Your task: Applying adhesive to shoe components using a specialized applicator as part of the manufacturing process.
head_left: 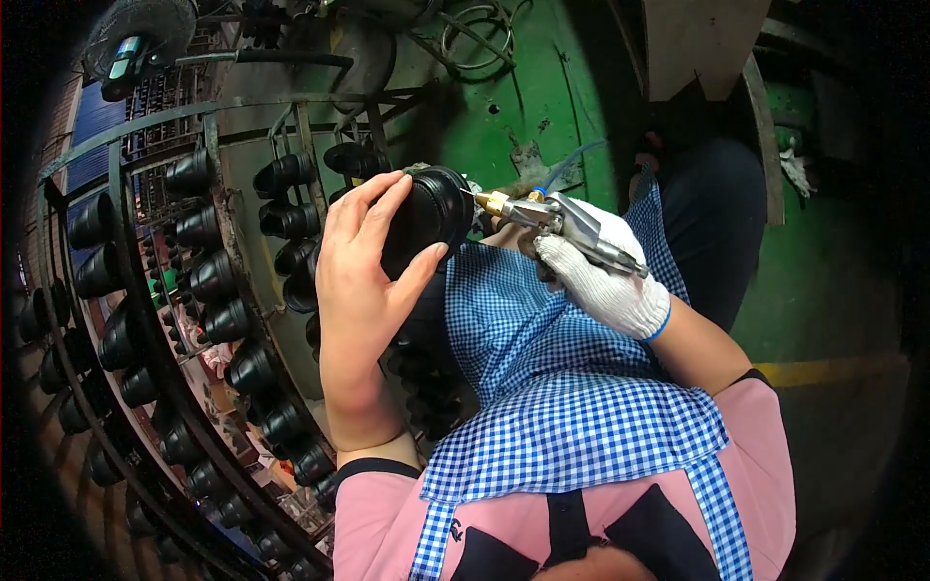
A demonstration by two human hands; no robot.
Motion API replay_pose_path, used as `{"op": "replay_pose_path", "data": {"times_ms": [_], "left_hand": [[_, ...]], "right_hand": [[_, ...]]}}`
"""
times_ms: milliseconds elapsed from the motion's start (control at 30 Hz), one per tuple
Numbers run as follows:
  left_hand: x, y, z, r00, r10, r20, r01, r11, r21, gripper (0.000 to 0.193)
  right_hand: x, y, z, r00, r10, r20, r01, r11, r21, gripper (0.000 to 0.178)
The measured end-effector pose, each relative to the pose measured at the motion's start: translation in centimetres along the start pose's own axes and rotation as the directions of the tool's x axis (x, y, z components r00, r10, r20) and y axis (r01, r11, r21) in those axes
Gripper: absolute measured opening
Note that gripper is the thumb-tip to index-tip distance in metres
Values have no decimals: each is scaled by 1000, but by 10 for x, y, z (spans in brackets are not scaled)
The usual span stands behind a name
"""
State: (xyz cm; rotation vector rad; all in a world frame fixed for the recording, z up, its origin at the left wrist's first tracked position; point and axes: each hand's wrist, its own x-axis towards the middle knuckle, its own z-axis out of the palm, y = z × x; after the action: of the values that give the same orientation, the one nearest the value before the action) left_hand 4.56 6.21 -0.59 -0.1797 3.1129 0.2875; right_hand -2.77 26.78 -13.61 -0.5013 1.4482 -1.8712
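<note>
A green floor spreads beyond the fingers of the left hand and off to the right of the right hand. To the left of the left fingers stands a tall metal rack, its curved rows filled with black footwear. Nearer the body than both sets of fingers, a blue-and-white checked apron covers the person's front over a pink shirt. The bare left fingers are spread moderately wide, thumb apart from the rest, and have hold of a black shoe, which sits between them with its rounded, ridged edge turned toward the right hand. The right fingers, in a white knit glove with a blue cuff edge, are curled closed around a metal spray gun. A blue hose runs from the gun, away beyond those fingers. Ahead of them, the brass-coloured nozzle points left at the shoe, very close to its edge; whether its thin tip touches, I cannot tell.
</note>
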Motion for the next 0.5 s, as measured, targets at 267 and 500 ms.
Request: {"op": "replay_pose_path", "data": {"times_ms": [267,500], "left_hand": [[2,0,1,1000,-4,-5,4,1000,13,65],[2,-2,3,999,21,-34,-20,999,25,60]], "right_hand": [[6,-3,1,1000,-20,-4,19,1000,-14,25],[1,2,4,998,-51,-26,50,998,-36,22]]}}
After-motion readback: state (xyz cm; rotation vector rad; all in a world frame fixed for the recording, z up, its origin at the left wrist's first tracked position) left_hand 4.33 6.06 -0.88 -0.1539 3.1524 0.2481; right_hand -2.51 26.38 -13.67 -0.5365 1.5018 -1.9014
